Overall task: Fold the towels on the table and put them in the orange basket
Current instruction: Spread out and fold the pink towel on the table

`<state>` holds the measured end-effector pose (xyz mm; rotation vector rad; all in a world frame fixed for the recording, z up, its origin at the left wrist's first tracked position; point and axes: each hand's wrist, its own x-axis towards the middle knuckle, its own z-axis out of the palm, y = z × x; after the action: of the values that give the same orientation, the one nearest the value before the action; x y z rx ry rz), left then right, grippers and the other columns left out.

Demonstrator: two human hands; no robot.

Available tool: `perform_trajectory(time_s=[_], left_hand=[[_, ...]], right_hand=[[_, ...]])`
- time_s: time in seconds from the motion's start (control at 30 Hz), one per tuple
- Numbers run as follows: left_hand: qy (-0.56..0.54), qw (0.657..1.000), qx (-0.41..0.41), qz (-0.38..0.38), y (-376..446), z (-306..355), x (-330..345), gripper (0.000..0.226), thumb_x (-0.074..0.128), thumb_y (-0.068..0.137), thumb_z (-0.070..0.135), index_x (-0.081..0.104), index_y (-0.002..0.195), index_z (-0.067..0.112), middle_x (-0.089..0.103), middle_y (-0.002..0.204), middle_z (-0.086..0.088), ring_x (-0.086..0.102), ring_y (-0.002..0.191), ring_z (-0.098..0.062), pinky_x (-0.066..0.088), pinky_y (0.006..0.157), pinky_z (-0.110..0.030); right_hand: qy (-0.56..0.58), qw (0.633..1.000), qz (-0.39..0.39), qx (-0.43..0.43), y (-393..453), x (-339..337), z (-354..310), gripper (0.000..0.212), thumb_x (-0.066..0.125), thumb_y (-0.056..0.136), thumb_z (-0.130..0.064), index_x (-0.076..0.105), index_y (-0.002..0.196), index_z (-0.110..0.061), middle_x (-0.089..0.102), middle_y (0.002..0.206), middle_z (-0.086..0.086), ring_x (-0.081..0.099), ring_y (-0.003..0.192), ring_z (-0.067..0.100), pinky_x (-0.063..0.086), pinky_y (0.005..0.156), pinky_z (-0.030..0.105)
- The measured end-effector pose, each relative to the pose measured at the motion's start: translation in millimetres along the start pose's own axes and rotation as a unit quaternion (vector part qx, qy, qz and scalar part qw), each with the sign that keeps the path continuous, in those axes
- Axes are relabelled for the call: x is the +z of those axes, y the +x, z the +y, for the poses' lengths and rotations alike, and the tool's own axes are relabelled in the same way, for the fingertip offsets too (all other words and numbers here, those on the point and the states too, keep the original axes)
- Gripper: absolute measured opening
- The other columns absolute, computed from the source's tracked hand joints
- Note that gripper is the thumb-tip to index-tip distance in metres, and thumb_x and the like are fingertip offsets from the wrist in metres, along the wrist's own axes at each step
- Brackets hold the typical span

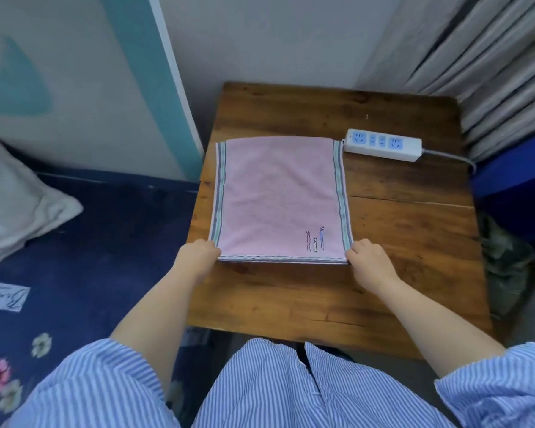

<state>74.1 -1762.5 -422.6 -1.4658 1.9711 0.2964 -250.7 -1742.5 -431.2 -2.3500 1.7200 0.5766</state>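
A pink towel with striped side edges and three small embroidered figures lies flat on the wooden table, folded so its near edge shows layers. My left hand pinches the towel's near left corner. My right hand pinches its near right corner. Both hands rest low on the tabletop. No orange basket is in view.
A white power strip with blue sockets lies just beyond the towel's far right corner, its cable running off to the right. A bed with a dark blue cover and a pillow is on the left. Curtains hang at back right.
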Motion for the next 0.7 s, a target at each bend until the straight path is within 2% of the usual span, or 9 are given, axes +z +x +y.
perform_trajectory(time_s=[0.1,0.17,0.23,0.3,0.33,0.4,0.5,0.6,0.7], left_hand=[[-0.013,1.000,-0.019,0.001,-6.6,5.6,12.3,0.033,0.044,0.082,-0.008,0.051,0.110,0.008,0.048,0.115,-0.007,0.051,0.101,-0.025,0.039,0.064,-0.030],[-0.014,1.000,-0.024,0.000,-9.8,9.3,20.2,0.032,0.043,0.084,-0.007,0.051,0.112,0.007,0.047,0.116,-0.008,0.051,0.102,-0.025,0.038,0.065,-0.030],[-0.018,1.000,-0.021,-0.008,-12.4,13.4,28.3,0.032,0.042,0.086,-0.006,0.050,0.114,0.007,0.047,0.117,-0.009,0.050,0.104,-0.026,0.038,0.065,-0.030],[-0.026,0.999,-0.021,-0.018,-15.0,17.0,36.2,0.031,0.041,0.086,-0.005,0.051,0.113,0.008,0.048,0.117,-0.009,0.050,0.106,-0.026,0.038,0.067,-0.030],[-0.027,0.999,-0.026,-0.021,-16.5,17.9,39.9,0.031,0.041,0.087,-0.003,0.051,0.113,0.009,0.049,0.117,-0.008,0.050,0.106,-0.026,0.040,0.069,-0.030],[-0.020,0.999,-0.041,-0.024,-18.4,18.2,46.8,0.029,0.040,0.090,0.002,0.053,0.113,0.013,0.053,0.117,-0.007,0.050,0.107,-0.024,0.043,0.077,-0.030],[-0.018,0.998,-0.060,-0.013,-17.2,19.9,50.4,0.027,0.040,0.090,0.006,0.057,0.108,0.017,0.058,0.113,-0.004,0.052,0.105,-0.022,0.042,0.080,-0.030],[-0.050,0.995,-0.074,0.036,-7.0,25.3,39.6,0.023,0.042,0.088,0.007,0.056,0.104,0.015,0.059,0.109,-0.005,0.049,0.104,-0.023,0.037,0.073,-0.028],[-0.076,0.992,-0.066,0.077,8.3,33.5,21.7,0.023,0.039,0.090,0.010,0.053,0.108,0.013,0.057,0.112,-0.006,0.047,0.106,-0.024,0.036,0.074,-0.028]], right_hand=[[-0.029,0.998,0.041,-0.043,-8.4,1.5,-9.1,0.037,0.083,0.024,0.003,0.062,0.053,-0.008,0.060,0.056,0.007,0.057,0.051,0.025,0.038,0.041,0.024],[-0.004,0.997,0.055,-0.052,-14.7,8.0,-12.2,0.042,0.082,0.013,0.005,0.059,0.045,-0.009,0.056,0.047,0.005,0.054,0.042,0.022,0.037,0.036,0.022],[-0.015,0.997,0.050,-0.059,-20.0,13.3,-16.0,0.039,0.085,0.021,0.003,0.063,0.050,-0.009,0.059,0.051,0.005,0.056,0.046,0.021,0.040,0.039,0.023],[-0.021,0.998,-0.003,-0.056,-24.1,17.6,-19.6,0.027,0.082,0.052,-0.004,0.068,0.075,-0.007,0.066,0.076,0.009,0.061,0.070,0.023,0.047,0.057,0.028],[-0.015,0.998,-0.040,-0.050,-25.7,21.3,-20.9,0.023,0.069,0.072,-0.008,0.065,0.095,-0.007,0.064,0.097,0.010,0.057,0.090,0.025,0.045,0.073,0.031],[-0.020,0.992,-0.105,-0.066,-24.4,31.2,-19.7,0.028,0.047,0.091,-0.022,0.055,0.115,-0.010,0.054,0.119,0.006,0.044,0.113,0.023,0.034,0.092,0.033],[0.005,0.993,-0.087,-0.078,-19.3,21.8,-19.4,0.034,0.047,0.091,-0.037,0.062,0.105,-0.010,0.061,0.108,0.006,0.051,0.107,0.022,0.037,0.089,0.033],[0.026,0.995,0.014,-0.097,-0.9,9.7,-17.9,0.020,0.071,0.076,-0.023,0.069,0.074,-0.004,0.067,0.076,0.010,0.063,0.078,0.026,0.048,0.068,0.032],[0.107,0.987,0.047,-0.111,25.8,0.1,-21.0,0.015,0.067,0.076,-0.008,0.067,0.071,0.006,0.066,0.076,0.021,0.064,0.078,0.035,0.050,0.068,0.040]])
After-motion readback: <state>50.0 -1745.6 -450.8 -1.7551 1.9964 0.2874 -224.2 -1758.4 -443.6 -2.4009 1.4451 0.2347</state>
